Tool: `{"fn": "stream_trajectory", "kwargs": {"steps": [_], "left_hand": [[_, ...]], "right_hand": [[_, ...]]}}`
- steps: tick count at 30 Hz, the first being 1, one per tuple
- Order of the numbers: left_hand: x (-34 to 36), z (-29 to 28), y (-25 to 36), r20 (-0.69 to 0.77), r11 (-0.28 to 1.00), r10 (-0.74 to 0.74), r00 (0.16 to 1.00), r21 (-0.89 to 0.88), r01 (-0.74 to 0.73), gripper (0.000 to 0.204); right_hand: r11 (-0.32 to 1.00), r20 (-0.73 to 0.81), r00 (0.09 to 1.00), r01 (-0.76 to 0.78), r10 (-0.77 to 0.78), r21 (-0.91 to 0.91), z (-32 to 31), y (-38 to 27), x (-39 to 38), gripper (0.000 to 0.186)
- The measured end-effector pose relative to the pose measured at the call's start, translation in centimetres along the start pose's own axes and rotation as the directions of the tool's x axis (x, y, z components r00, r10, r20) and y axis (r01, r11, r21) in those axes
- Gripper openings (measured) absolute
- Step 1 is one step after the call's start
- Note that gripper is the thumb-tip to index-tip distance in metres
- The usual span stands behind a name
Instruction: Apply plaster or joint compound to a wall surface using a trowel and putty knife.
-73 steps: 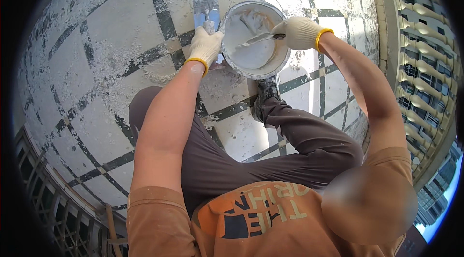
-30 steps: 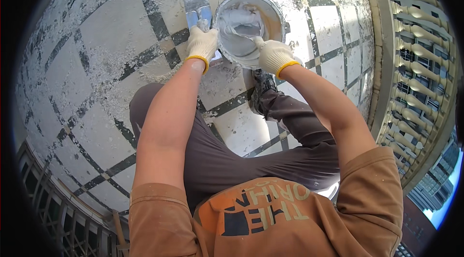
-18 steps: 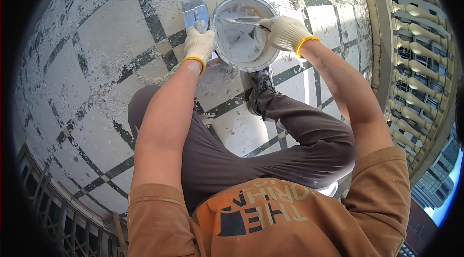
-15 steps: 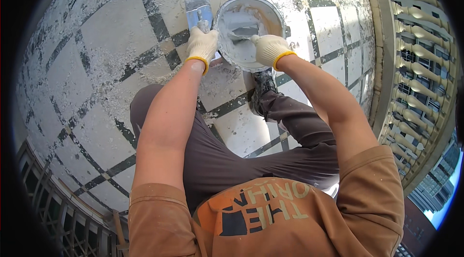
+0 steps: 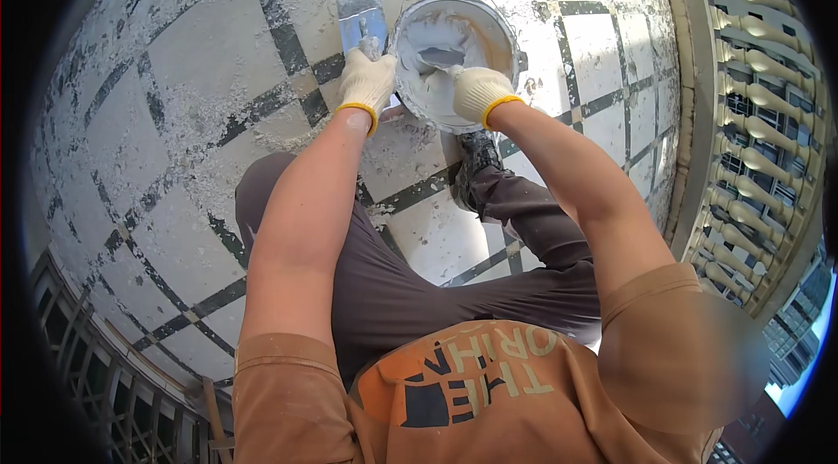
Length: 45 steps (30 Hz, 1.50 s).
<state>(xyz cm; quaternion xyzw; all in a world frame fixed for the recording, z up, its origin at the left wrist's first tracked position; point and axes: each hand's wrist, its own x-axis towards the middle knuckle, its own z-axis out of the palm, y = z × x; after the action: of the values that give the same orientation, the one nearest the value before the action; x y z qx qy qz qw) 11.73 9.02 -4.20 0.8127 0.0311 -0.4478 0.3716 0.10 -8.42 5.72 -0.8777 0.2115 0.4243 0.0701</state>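
Note:
My left hand [image 5: 367, 80], in a cream knit glove with a yellow cuff, is closed on the handle of a wide flat steel trowel [image 5: 357, 18] beside the bucket. A round metal-rimmed bucket [image 5: 434, 5] holds white, paste-like material [image 5: 449, 29]. My right hand [image 5: 482, 94], gloved the same way, is closed around the handle of a putty knife [image 5: 441, 56], whose blade is in the white paste at the middle of the bucket. My left hand is right at the bucket's left side.
The checkered tile floor [image 5: 188, 62] is strewn with white flakes and debris. My shoe [image 5: 476, 167] is just below the bucket. A balustrade [image 5: 755, 106] runs along the right edge. A metal grille [image 5: 78, 350] and a wooden-handled tool [image 5: 214, 412] are at the lower left.
My right hand and the knife have moved from the bucket's right rim down and left over the paste, after shifting back and forth. My left hand stays on the trowel.

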Motion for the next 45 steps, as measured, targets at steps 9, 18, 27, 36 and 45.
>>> {"fn": "stream_trajectory", "kwargs": {"steps": [9,18,27,36,45], "left_hand": [[-1.1,0.0,-0.1,-0.016,1.000,0.017,1.000,0.013,-0.016,0.057],[-2.6,-1.2,2.1,0.050,0.994,-0.054,0.997,-0.094,0.058,0.057],[-0.1,-0.3,0.0,0.024,1.000,-0.013,1.000,-0.013,0.013,0.056],[0.1,-0.1,0.0,0.004,0.998,-0.055,0.998,-0.044,0.055,0.054],[0.1,0.4,-0.3,-0.012,0.998,-0.009,1.000,-0.058,0.008,0.053]], "right_hand": [[0.997,0.122,0.990,0.073,-0.073,-0.001,-3.7,1.3,-1.3,0.037],[0.991,0.051,0.990,0.132,-0.132,0.017,-0.3,1.4,-0.9,0.045],[0.951,-0.090,0.947,-0.304,0.308,0.052,-0.1,5.4,-1.6,0.041],[0.607,0.171,0.909,-0.384,0.379,0.696,9.6,2.5,-6.1,0.044],[-0.778,0.550,0.819,-0.450,-0.163,0.439,8.3,-5.5,-3.3,0.030]]}}
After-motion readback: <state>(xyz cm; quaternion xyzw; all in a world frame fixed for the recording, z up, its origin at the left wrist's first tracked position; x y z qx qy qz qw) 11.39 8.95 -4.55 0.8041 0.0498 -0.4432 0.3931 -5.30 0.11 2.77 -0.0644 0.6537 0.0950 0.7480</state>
